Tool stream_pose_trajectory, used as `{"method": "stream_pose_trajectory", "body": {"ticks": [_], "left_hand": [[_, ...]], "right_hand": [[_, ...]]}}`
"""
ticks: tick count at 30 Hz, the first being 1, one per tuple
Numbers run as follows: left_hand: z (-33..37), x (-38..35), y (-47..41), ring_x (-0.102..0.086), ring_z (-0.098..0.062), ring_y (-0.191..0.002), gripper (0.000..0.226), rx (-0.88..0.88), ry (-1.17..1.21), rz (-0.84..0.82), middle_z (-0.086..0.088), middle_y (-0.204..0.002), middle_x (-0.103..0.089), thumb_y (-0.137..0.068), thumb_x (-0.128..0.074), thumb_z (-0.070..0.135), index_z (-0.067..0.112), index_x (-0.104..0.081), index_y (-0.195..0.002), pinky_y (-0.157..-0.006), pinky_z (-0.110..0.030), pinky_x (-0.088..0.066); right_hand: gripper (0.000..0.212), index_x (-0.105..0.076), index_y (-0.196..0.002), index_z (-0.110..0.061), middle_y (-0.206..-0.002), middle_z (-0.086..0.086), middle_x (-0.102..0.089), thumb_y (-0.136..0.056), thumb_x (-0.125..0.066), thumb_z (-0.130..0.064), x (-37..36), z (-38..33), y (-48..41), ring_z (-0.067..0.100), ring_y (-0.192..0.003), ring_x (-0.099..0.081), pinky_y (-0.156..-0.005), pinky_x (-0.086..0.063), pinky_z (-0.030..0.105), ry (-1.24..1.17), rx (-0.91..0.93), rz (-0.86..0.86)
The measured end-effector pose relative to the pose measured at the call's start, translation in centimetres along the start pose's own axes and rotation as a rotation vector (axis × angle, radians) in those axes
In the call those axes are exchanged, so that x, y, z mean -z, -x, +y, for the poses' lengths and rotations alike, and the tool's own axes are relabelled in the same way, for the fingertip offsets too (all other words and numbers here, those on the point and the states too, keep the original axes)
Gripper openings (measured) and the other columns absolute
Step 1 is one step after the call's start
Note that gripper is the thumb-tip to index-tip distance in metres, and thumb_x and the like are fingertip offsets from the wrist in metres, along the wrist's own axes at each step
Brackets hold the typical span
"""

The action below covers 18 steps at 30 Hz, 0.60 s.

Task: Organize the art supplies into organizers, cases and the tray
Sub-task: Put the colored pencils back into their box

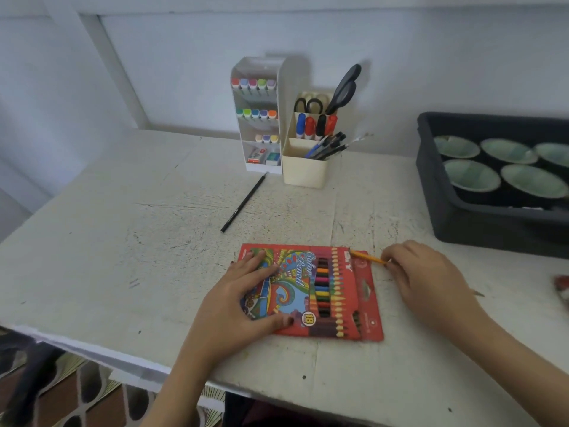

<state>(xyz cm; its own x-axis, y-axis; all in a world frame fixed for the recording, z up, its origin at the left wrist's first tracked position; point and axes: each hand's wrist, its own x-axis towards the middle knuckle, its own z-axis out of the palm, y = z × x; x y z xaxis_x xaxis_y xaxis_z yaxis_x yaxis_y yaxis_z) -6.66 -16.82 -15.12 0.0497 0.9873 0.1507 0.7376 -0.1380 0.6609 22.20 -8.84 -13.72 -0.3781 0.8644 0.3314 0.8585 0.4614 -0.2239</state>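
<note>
Head view, near to far.

1. Table (138,241): white, scuffed top.
2. Left hand (246,291): laid flat on the box, fingers spread and pressing on its left half, thumb at the near edge.
3. Box (320,291): red colour-pencil pack marked 18, flat on the table near the front edge. Its window shows a row of coloured pencils; the flap at its 3 o'clock end lies open.
4. Right hand (428,282): at 3 o'clock of the box, fingers curled, pinching the orange pencil.
5. Orange pencil (368,257): one end at the box's 1 o'clock corner; the other end shows past the hand at its 4 o'clock side.
6. Red item (562,288): at the picture's 3 o'clock edge, too cut off to tell.
7. Black pencil (243,203): loose on the table at 11 o'clock of the box, slanted toward the rack.
8. Tray (431,192): dark, at 2 o'clock of the box, holding green bowls (471,175).
9. Holder (304,167): cream, stepped, at 12 o'clock; pens (326,146) in front, markers (309,126) behind them, scissors (343,90) at the back.
10. Rack (258,118): white, touching the holder's 9 o'clock side; rows of pastel highlighters (254,84), erasers (264,157) on the bottom shelf.
</note>
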Motion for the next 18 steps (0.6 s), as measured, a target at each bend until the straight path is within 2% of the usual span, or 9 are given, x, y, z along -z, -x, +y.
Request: {"method": "stream_pose_trajectory", "body": {"ticks": [7, 9, 12, 14, 18], "left_hand": [[0.0, 0.1, 0.0, -0.017, 0.016, -0.134, 0.078, -0.007, 0.010, -0.001, 0.031, -0.142, -0.029, -0.055, -0.058, 0.084, 0.053, -0.048, -0.125, -0.106, 0.000, -0.004], [-0.1, 0.2, 0.1, -0.017, 0.016, -0.135, 0.077, -0.005, -0.004, -0.012, 0.032, -0.142, -0.027, -0.055, -0.060, 0.082, 0.053, -0.047, -0.125, -0.106, -0.001, -0.004], [-0.1, 0.3, 0.1, -0.016, 0.016, -0.135, 0.076, -0.003, -0.004, -0.012, 0.034, -0.141, -0.026, -0.055, -0.065, 0.075, 0.055, -0.044, -0.125, -0.105, 0.000, -0.004], [0.0, 0.3, 0.1, -0.015, 0.017, -0.135, 0.074, -0.004, -0.006, -0.015, 0.034, -0.141, -0.026, -0.055, -0.065, 0.073, 0.056, -0.043, -0.124, -0.104, 0.001, -0.003], [0.0, 0.3, 0.2, -0.014, 0.018, -0.134, 0.074, -0.006, -0.008, -0.017, 0.035, -0.141, -0.026, -0.056, -0.065, 0.074, 0.056, -0.044, -0.124, -0.103, 0.002, -0.003]], "right_hand": [[0.019, -0.065, -0.084, -0.020, -0.074, -0.002, -0.061, -0.079, -0.069, -0.002, -0.5, -0.1, -0.8, 0.021, -0.068, -0.059, -0.074, -0.029, 0.032, 0.036, 0.035, -0.015], [0.021, -0.066, -0.084, -0.022, -0.075, -0.004, -0.061, -0.080, -0.068, -0.002, -0.4, 0.1, -1.1, 0.020, -0.070, -0.058, -0.078, -0.023, 0.030, 0.024, 0.049, -0.024], [0.020, -0.067, -0.085, -0.023, -0.078, -0.004, -0.062, -0.081, -0.067, -0.003, -0.4, 0.2, -1.5, 0.020, -0.076, -0.060, -0.089, -0.024, 0.035, 0.017, 0.089, -0.029], [0.016, -0.068, -0.085, -0.023, -0.078, -0.005, -0.062, -0.084, -0.062, -0.008, -0.6, -0.1, -1.9, 0.019, -0.079, -0.061, -0.094, -0.027, 0.041, 0.012, 0.118, -0.015], [0.016, -0.073, -0.083, -0.023, -0.078, -0.007, -0.065, -0.079, -0.057, -0.028, -1.5, -1.4, -2.8, 0.016, -0.077, -0.062, -0.095, -0.025, 0.038, -0.003, 0.123, 0.006]]}}
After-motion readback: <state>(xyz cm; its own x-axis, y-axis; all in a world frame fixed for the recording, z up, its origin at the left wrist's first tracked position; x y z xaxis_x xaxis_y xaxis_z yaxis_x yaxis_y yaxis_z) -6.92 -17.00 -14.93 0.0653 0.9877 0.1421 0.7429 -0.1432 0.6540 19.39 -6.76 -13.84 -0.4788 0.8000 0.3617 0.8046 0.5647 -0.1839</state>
